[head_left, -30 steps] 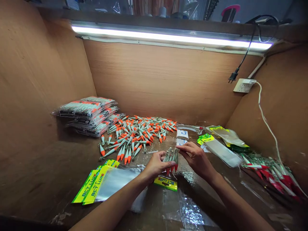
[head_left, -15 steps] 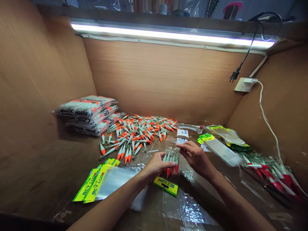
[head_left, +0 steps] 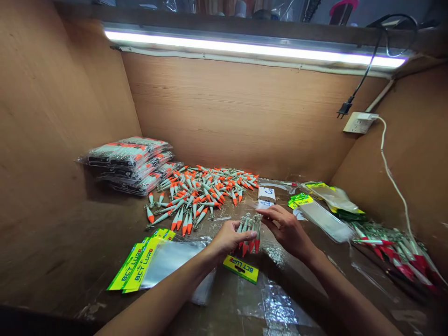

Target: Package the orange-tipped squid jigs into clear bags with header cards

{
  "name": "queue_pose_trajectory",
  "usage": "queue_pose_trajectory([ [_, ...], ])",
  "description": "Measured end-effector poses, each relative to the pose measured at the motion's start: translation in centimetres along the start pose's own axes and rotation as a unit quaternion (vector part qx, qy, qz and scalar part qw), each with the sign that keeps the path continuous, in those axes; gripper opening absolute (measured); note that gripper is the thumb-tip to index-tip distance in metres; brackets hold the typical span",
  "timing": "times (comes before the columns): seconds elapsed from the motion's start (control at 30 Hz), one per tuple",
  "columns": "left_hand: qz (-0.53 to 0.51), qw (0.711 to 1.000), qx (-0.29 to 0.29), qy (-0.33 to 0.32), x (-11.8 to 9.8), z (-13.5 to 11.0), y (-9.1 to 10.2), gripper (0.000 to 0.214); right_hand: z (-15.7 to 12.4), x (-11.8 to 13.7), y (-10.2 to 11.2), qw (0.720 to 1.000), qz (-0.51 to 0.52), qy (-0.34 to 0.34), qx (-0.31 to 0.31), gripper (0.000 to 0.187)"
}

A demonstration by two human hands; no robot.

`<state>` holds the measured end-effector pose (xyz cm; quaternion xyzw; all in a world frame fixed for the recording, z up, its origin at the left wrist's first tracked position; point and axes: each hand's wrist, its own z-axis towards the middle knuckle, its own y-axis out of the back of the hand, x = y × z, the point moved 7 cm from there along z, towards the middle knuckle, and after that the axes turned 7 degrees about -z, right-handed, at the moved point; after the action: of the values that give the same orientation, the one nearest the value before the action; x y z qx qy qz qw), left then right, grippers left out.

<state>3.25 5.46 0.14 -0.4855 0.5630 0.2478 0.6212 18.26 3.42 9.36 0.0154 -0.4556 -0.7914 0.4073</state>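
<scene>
Several pale fishing lures with orange-red tips (head_left: 246,226) stand side by side, hooks up, in a clear plastic bag with a yellow BCT LURE header (head_left: 241,269) at its lower end. My left hand (head_left: 226,240) is closed around the bag's left side, thumb across its front. At the bag's upper right, beside the hooks, the fingertips of my right hand (head_left: 285,227) are pinched together on what looks like the clear edge of the bag. Just beyond my hands lies a heap of loose pale and orange lures (head_left: 196,198).
Flat bags with yellow headers (head_left: 140,266) lie at front left, below a stack of packed lures (head_left: 119,156). Right are more clear bags (head_left: 325,219) and red-tipped lures (head_left: 402,261). Paper labels (head_left: 266,193) sit behind my hands. A black plug (head_left: 345,108) hangs from above.
The view has shifted slightly. My left thumb has moved a little higher over the lures; both hands otherwise keep their hold on the bag.
</scene>
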Motion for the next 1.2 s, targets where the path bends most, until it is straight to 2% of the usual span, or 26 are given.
queue_pose_trajectory([
  [0.17, 0.015, 1.0, 0.01, 0.024, 0.1, -0.3, 0.0, 0.041, 0.1, 0.1, 0.0, 0.998, 0.049, -0.01, 0.045, 0.03],
  [0.37, -0.022, 0.997, 0.068, 0.01, -0.2, -0.4, -0.5, 0.063, 0.2, -1.0, 0.4, 0.992, 0.077, -0.038, 0.097, 0.032],
  [0.5, -0.027, 0.998, 0.062, 0.011, 0.0, -0.1, -0.2, 0.066, 0.0, -2.5, 0.0, 0.986, 0.107, -0.075, 0.104, 0.032],
  [0.6, -0.024, 0.998, 0.062, 0.012, 0.0, -0.2, -0.3, 0.059, -0.1, -2.9, -0.4, 0.982, 0.131, -0.091, 0.103, 0.031],
  [0.73, -0.017, 0.999, 0.042, -0.013, -0.4, -0.4, -0.4, 0.051, -0.1, -2.6, -0.7, 0.975, 0.168, -0.097, 0.112, 0.03],
  [0.83, -0.029, 0.998, 0.054, -0.019, -0.8, -0.5, -0.7, 0.059, -0.1, -2.0, -0.5, 0.968, 0.193, -0.096, 0.126, 0.031],
  [0.93, -0.116, 0.987, 0.101, 0.053, -0.8, -0.7, -1.2, 0.059, 0.1, -1.9, 0.3, 0.969, 0.196, -0.098, 0.11, 0.031],
  [1.03, -0.216, 0.959, 0.114, 0.142, -1.0, -0.9, -1.2, 0.058, 0.3, -2.2, 1.1, 0.97, 0.199, -0.103, 0.095, 0.034],
  [1.2, -0.28, 0.942, 0.117, 0.144, -1.8, -0.8, -1.1, 0.06, 0.4, -2.3, 1.4, 0.97, 0.202, -0.104, 0.09, 0.039],
])
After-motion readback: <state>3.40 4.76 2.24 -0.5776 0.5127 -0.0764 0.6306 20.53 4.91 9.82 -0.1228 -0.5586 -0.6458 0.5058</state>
